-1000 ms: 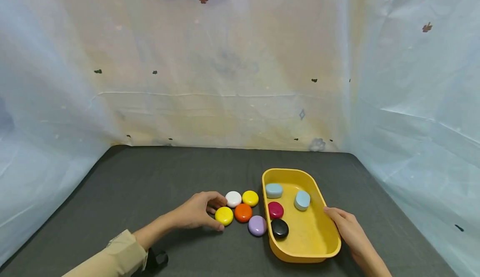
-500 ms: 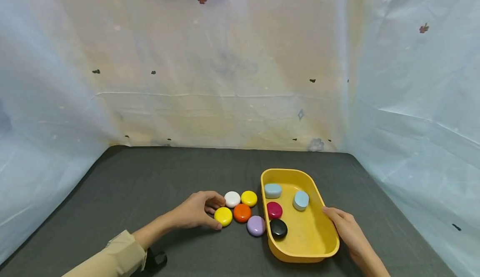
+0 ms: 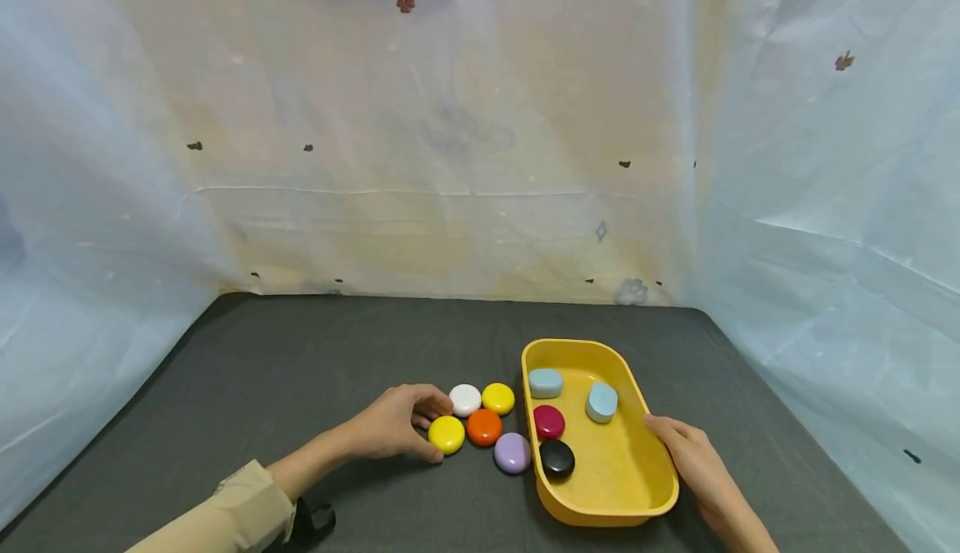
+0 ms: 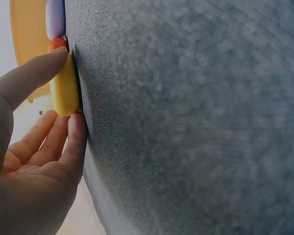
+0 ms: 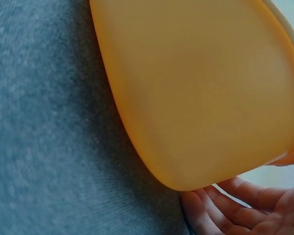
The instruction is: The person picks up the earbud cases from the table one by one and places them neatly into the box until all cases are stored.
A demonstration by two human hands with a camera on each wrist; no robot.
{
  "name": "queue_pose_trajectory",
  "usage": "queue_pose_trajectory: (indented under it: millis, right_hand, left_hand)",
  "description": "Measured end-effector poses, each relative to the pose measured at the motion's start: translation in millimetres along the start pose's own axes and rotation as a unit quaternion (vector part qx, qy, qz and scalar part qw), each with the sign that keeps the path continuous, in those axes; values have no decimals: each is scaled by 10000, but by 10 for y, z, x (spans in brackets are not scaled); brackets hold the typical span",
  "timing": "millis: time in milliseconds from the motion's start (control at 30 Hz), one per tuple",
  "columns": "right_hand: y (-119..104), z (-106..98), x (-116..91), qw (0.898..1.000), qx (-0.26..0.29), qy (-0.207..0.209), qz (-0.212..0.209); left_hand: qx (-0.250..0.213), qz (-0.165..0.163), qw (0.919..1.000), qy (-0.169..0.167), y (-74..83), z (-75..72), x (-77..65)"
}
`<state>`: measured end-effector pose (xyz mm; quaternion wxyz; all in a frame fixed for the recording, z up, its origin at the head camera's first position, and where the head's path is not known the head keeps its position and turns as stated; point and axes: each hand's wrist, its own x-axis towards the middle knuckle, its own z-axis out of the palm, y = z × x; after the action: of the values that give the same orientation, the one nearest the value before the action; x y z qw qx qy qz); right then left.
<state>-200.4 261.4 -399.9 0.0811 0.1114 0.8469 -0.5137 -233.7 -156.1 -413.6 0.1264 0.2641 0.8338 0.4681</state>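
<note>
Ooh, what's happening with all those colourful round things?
A person is using both hands. Their left hand pinches a yellow disc on the dark table, and their right hand touches the side of a yellow tray. Outside the tray there are also a white disc, another yellow disc, an orange disc and a purple disc. Inside it are two pale blue pieces, a dark red piece and a black piece.
</note>
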Motion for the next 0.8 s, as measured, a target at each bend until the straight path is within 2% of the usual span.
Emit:
queue_pose_trajectory:
  millis: [367, 800]
  right_hand:
    - [-3, -2, 1, 10000, -78, -24, 12]
    - [3, 10, 11, 10000, -59, 5, -33]
  left_hand:
    - [184, 11, 9998, 2, 39, 19, 0]
    - [422, 8, 9991, -39, 12, 22, 9]
